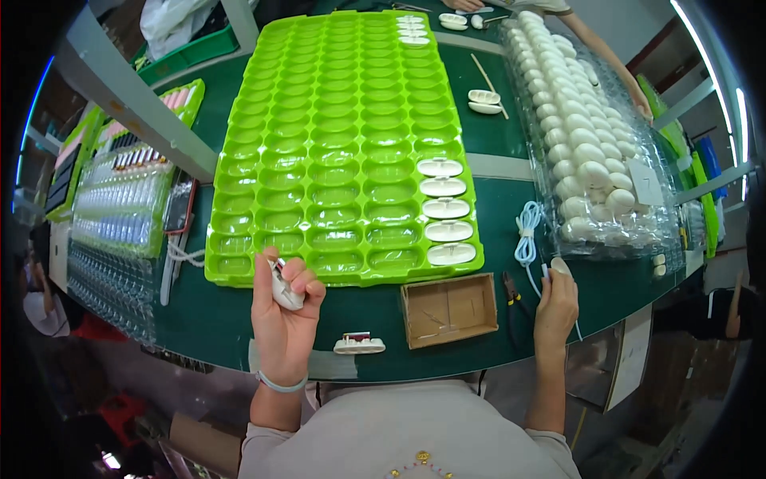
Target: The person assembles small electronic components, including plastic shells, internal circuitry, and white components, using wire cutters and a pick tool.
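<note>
My left hand (283,299) is raised just off the near edge of the green tray (335,282). Its fingers are closed around a small white oval case (286,289), tilted, with part of its inside showing. Out to the right, my right hand (556,310) is closed on a white cable (532,281); the rest of what lies in its fingers is partly hidden. The cable's coiled bundle (527,233) rests above that hand. On the table, between my hands, a white case part (358,344) with a dark red piece on top lies near the front edge.
Several white cases (446,209) fill the tray's right column. A cardboard box (449,311) with thin bits inside and dark pliers (515,299) stand between tray and right hand. Many white oval pieces (586,152) lie in clear plastic at right. Another person's arm (610,60) reaches in.
</note>
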Tool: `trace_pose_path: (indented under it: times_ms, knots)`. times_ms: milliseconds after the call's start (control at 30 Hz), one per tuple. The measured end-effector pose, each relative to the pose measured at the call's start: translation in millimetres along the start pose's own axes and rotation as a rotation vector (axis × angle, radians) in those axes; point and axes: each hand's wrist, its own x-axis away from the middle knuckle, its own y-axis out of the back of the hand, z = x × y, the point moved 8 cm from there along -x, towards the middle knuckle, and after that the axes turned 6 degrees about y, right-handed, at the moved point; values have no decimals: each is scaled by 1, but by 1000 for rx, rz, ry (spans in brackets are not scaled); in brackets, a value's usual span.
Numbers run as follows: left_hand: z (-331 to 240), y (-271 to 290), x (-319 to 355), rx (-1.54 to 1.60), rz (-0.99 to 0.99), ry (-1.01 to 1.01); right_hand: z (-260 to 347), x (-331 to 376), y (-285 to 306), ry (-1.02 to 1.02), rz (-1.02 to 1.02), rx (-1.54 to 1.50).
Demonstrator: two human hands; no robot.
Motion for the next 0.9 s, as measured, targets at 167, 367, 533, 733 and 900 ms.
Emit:
trace_pose_path:
  times_ms: [167,367,533,733,900]
  knots:
    - [3,-1,-8,14,3,9,37,-43,33,170,-49,-80]
    - [5,0,-22,-16,5,42,70,-264,-33,352,130,-198]
    - [0,9,-26,-131,-81,-34,30,-388,-175,-11,342,-75]
    - [-7,22,-9,-76,-139,-41,36,-394,-227,-232,390,-164]
    - [5,17,-8,-100,-114,63,27,-437,-175,5,-15,-268]
